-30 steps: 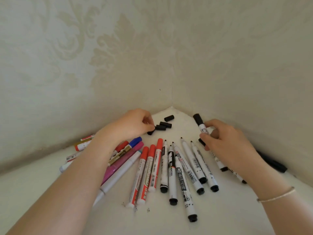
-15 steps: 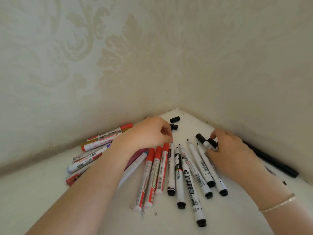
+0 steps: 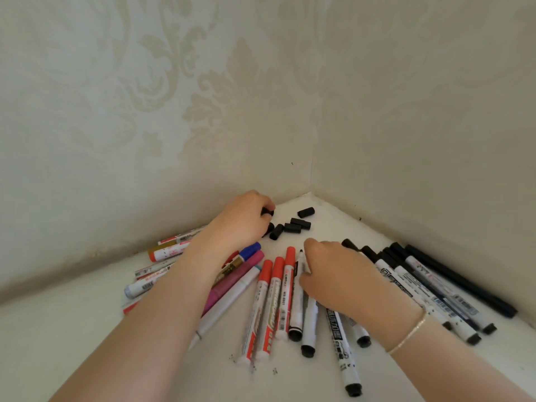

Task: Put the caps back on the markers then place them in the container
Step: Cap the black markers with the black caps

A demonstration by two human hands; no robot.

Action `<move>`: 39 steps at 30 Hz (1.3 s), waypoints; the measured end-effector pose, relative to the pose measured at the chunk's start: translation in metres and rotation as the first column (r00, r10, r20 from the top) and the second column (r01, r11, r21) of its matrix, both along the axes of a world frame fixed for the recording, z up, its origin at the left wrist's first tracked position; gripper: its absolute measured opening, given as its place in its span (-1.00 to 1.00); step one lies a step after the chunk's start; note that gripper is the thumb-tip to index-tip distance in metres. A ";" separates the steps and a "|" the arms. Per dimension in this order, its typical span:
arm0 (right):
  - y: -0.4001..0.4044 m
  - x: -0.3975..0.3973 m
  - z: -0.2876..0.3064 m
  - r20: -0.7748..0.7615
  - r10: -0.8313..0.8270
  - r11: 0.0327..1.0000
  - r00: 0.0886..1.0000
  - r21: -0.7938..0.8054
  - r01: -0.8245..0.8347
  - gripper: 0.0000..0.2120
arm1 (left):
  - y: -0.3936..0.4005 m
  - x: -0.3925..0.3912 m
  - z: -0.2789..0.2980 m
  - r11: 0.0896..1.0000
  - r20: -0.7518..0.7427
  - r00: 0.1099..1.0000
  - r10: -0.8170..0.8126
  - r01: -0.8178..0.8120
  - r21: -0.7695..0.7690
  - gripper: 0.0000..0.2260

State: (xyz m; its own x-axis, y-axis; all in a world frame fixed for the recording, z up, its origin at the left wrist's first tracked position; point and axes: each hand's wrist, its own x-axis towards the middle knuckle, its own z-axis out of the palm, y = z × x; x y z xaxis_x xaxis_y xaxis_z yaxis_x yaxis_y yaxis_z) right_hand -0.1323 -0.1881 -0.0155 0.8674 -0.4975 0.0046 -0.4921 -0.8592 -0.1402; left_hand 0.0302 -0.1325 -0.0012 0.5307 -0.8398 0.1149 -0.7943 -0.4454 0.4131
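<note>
head view: left hand [image 3: 243, 220] pinches a black cap [image 3: 267, 211] from the loose caps [image 3: 293, 226] near the surface's far corner, while right hand [image 3: 333, 274] grips an uncapped black marker [image 3: 298, 300], seemingly to cap it; no container visible.

White shelf [image 3: 72, 329] (markers [image 3: 282, 297], loose caps [image 3: 293, 227])

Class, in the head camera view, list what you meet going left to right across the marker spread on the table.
Gold-capped marker → blue-capped marker → three red-capped markers → right hand → capped black markers → all-black pen.
</note>
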 end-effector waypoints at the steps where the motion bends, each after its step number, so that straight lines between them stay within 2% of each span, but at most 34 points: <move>1: 0.001 0.000 -0.002 0.025 0.006 1.000 1.000 -0.021 -0.006 -0.79 | -0.001 0.000 -0.004 1.000 -0.006 1.000 -0.001 0.001 0.007 -0.70; 5: 0.002 0.000 -0.007 0.132 0.003 0.993 0.991 -0.120 0.013 -0.85 | -0.007 -0.003 -0.017 0.998 0.029 0.999 -0.043 0.041 0.045 -0.65; 8: 0.002 0.000 -0.009 0.189 -0.022 0.992 0.982 -0.120 0.045 -0.86 | -0.012 -0.008 -0.023 0.995 0.061 0.995 -0.074 0.070 0.067 -0.64; 15: 0.001 0.000 -0.016 0.188 -0.021 0.979 0.982 -0.193 0.058 -0.87 | -0.027 -0.024 -0.016 0.989 0.124 0.988 -0.091 0.075 0.127 -0.61; 19: -0.002 -0.001 -0.016 0.220 -0.036 0.988 0.975 -0.140 0.068 -0.84 | -0.047 -0.022 -0.014 0.980 0.141 0.986 -0.088 0.059 0.192 -0.66; 21: -0.003 -0.003 -0.011 0.280 -0.076 0.995 0.957 -0.046 0.092 -0.78 | -0.054 -0.024 -0.016 0.977 0.161 0.983 -0.091 0.057 0.208 -0.65; 22: -0.004 -0.005 -0.007 0.335 -0.127 0.992 0.934 0.054 0.115 -0.74 | -0.056 -0.026 -0.017 0.975 0.181 0.978 -0.099 0.059 0.213 -0.65; 25: -0.013 -0.012 0.005 0.526 -0.362 0.892 0.770 0.436 0.122 -0.71 | -0.060 -0.026 -0.024 0.987 0.232 0.969 -0.083 0.048 0.152 -0.81; 27: -0.019 -0.017 0.009 0.588 -0.483 0.791 0.649 0.611 0.035 -0.72 | -0.059 -0.026 -0.024 0.998 0.154 0.987 -0.039 0.045 -0.037 -0.84; 28: -0.022 -0.019 0.011 0.600 -0.528 0.739 0.601 0.674 -0.024 -0.73 | -0.057 -0.028 -0.020 0.981 0.007 1.000 -0.026 0.027 -0.194 -0.84; 29: -0.024 -0.021 0.012 0.603 -0.561 0.695 0.567 0.716 -0.074 -0.75 | -0.053 -0.031 -0.013 0.935 -0.218 0.975 -0.044 -0.037 -0.354 -0.83; 30: -0.026 -0.022 0.013 0.604 -0.573 0.673 0.554 0.732 -0.102 -0.77 | -0.048 -0.033 -0.006 0.878 -0.466 0.878 -0.112 -0.132 -0.460 -0.83; 31: -0.027 -0.022 0.014 0.612 -0.562 0.678 0.557 0.726 -0.113 -0.80 | -0.042 -0.035 0.001 0.842 -0.676 0.707 -0.209 -0.221 -0.492 -0.82; 32: -0.027 -0.022 0.015 0.622 -0.540 0.700 0.567 0.706 -0.108 -0.82 | -0.038 -0.037 0.006 0.836 -0.811 0.509 -0.290 -0.278 -0.473 -0.81; 33: -0.026 -0.022 0.015 0.634 -0.517 0.724 0.576 0.683 -0.102 -0.83 | -0.034 -0.038 0.009 0.838 -0.871 0.361 -0.334 -0.309 -0.449 -0.80; 34: -0.026 -0.022 0.015 0.642 -0.498 0.741 0.582 0.664 -0.098 -0.85 | -0.030 -0.038 0.010 0.839 -0.890 0.286 -0.354 -0.324 -0.437 -0.80; 36: -0.025 -0.022 0.014 0.650 -0.481 0.753 0.588 0.650 -0.102 -0.86 | -0.026 -0.038 0.010 0.830 -0.898 0.250 -0.363 -0.351 -0.433 -0.81; 39: -0.026 -0.022 0.015 0.652 -0.482 0.757 0.585 0.647 -0.097 -0.86 | -0.025 -0.039 0.010 0.816 -0.900 0.273 -0.339 -0.390 -0.426 -0.82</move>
